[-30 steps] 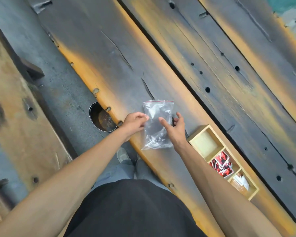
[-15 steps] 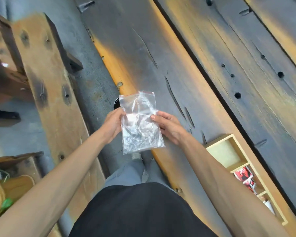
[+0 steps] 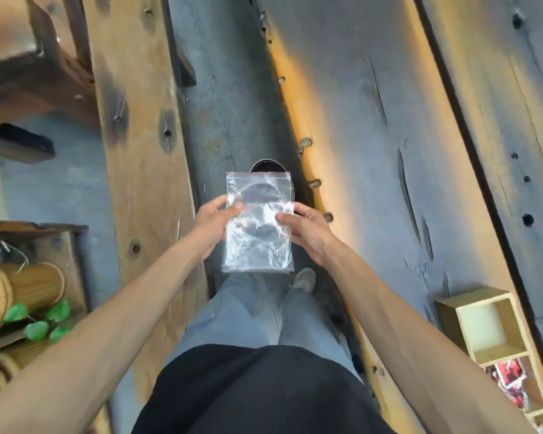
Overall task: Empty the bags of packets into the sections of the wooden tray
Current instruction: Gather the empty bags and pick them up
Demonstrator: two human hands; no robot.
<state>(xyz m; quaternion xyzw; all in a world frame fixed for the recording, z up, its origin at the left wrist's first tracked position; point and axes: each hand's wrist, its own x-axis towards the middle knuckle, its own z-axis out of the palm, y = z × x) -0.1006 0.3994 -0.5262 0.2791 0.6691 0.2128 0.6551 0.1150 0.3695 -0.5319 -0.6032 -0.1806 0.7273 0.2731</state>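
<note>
The bag [image 3: 257, 223] is thin clear plastic, glossy and crinkled. The worktop [image 3: 373, 126] is rough, cracked, dark-weathered wood. The wooden tray [image 3: 480, 303] is smooth, pale and matt; its red packets [image 3: 510, 375] look glossy.

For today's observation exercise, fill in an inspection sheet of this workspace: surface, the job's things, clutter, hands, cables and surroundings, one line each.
Surface: dark, cracked wooden tabletop with knot holes; bare where it shows.
Job's things: clear zip bag, seemingly empty, held over the gap between bench and table; wooden tray at the table's right edge, nearest visible section empty, red packets in the next.
Clutter: nothing seen on the table.
Hands: left hand and right hand pinch the bag's sides with their fingers.
Cables: thin wire at far left.
Surroundings: wooden bench, round dark bin under the bag, bamboo container with green leaves.
</note>
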